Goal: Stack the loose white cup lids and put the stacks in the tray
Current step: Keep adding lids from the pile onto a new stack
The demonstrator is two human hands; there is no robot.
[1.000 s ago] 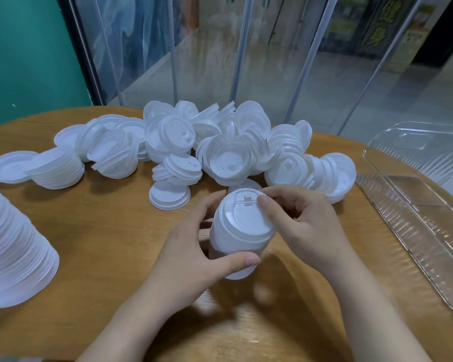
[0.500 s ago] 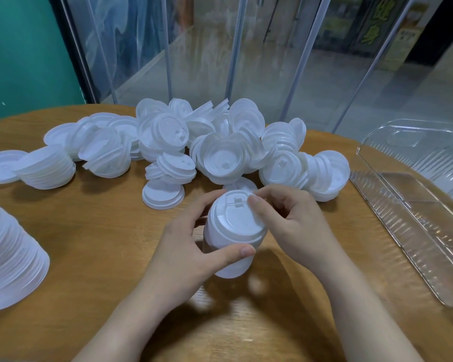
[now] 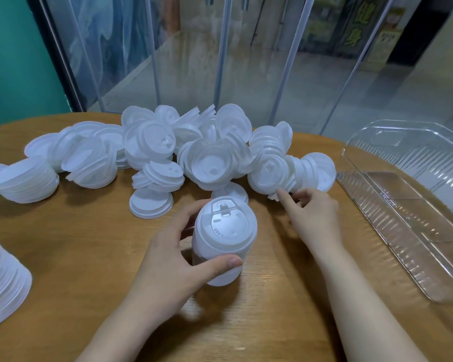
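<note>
Since the earlier frame the right hand (image 3: 313, 212) has left the top of the held stack and reached out to the near edge of the lid pile, while the left hand (image 3: 168, 262) keeps its grip. At the far left edge of the round wooden surface (image 3: 76, 257) lies a tall tilted stack of lids (image 3: 3, 283), partly cut off by the frame. Behind it, further back, shorter slumped stacks (image 3: 29, 181) lean on the surface, and from there a loose pile of white cup lids (image 3: 209, 158) runs across the middle — some nested, some on edge, one small stack (image 3: 151, 205) lying flat at the pile's near side. Just in front of the pile the left hand is clamped on an upright stack of lids (image 3: 224, 239), thumb across its near side and fingers curled round the far side; the top lid shows its drinking tab. To the right of that stack the right hand has its index finger stretched forward, the tip touching the lids at the pile's right end, with the other fingers curled — whether they pinch a lid I cannot tell. At the far right a clear plastic tray (image 3: 403, 212) with ribbed walls and a divider sits on the surface, well apart from the held stack, with no lids visible in it.
</note>
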